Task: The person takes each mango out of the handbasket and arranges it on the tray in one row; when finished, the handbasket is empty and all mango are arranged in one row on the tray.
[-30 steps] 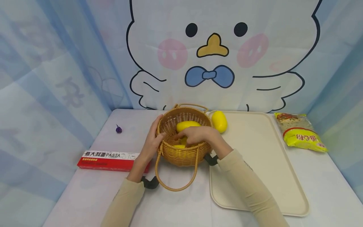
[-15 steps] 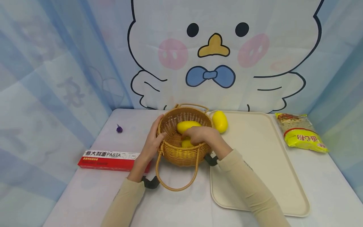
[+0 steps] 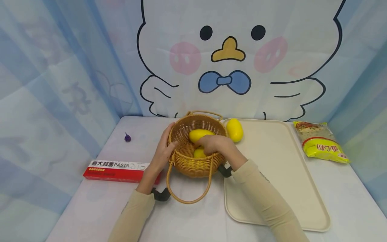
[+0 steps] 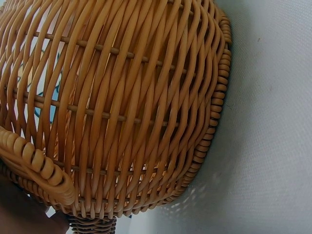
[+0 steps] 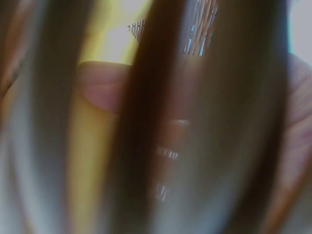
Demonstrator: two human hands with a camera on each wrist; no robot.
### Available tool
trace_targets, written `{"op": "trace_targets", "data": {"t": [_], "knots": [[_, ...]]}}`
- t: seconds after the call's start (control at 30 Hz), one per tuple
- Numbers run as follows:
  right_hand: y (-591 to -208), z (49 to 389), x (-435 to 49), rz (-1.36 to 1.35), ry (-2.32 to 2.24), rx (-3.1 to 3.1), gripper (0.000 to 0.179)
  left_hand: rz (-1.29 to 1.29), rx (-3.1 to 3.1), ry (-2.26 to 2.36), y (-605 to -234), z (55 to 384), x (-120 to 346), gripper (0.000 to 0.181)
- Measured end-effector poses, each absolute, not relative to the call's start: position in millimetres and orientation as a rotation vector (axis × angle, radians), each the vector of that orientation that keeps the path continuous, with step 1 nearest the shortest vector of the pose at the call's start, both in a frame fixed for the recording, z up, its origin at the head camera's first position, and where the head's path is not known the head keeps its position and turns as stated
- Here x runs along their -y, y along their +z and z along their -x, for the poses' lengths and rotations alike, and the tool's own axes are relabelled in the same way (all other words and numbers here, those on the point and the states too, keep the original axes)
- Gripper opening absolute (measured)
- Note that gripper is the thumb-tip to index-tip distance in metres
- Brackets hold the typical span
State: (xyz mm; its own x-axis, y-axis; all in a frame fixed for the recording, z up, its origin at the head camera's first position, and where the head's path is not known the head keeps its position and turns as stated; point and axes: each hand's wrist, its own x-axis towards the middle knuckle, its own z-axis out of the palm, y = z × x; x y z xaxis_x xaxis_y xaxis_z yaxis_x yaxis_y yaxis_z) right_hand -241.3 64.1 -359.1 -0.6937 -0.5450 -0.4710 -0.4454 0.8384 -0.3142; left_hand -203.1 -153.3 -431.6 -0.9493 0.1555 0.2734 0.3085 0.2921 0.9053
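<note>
We seem to be at the step of handling fruit inside the wicker basket (image 3: 193,168), our left hand (image 3: 162,148) gripping its side with the thumb at the rim. Our right hand (image 3: 214,143) reaches in; its bent fingers lie over the near yellow fruit (image 3: 199,153), just short of the far yellow fruit (image 3: 200,134). We cannot tell whether they grasp it. The next move probably calls for a sure hold or a clean release, with the basket kept steady.
</note>
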Motion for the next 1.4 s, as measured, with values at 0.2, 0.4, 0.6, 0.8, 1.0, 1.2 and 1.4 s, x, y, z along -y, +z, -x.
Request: {"op": "trace_targets", "data": {"t": [0.2,0.4,0.6,0.8,1.0,1.2,1.4], "knots": [[-359.4,241.1,-64.3,0.703,-0.225,-2.458,0.055,0.443,2.411,-1.749,-433.9,203.6,153.6,0.071],[-361.4,242.6,-64.2,0.797,-0.267,-2.498,0.056,0.432,2.414,-1.750,-433.2,203.2,152.8,0.070],[-362.8,243.5,-65.7,0.901,-0.315,-2.570,0.054,0.427,2.423,-1.746,-433.2,203.3,152.9,0.070],[-363.0,243.9,-66.0,0.982,-0.379,-2.642,0.054,0.438,2.416,-1.749,-433.3,203.7,153.2,0.069],[-363.6,244.7,-65.9,1.002,-0.512,-2.686,0.056,0.439,2.414,-1.755,-434.0,204.2,154.0,0.069],[-363.7,244.6,-65.6,0.943,-0.601,-2.748,0.062,0.442,2.437,-1.750,-424.5,200.1,152.7,0.071],[-360.7,241.6,-65.8,0.917,-0.753,-2.836,0.068,0.442,2.454,-1.760,-396.5,181.7,146.7,0.070]]}}
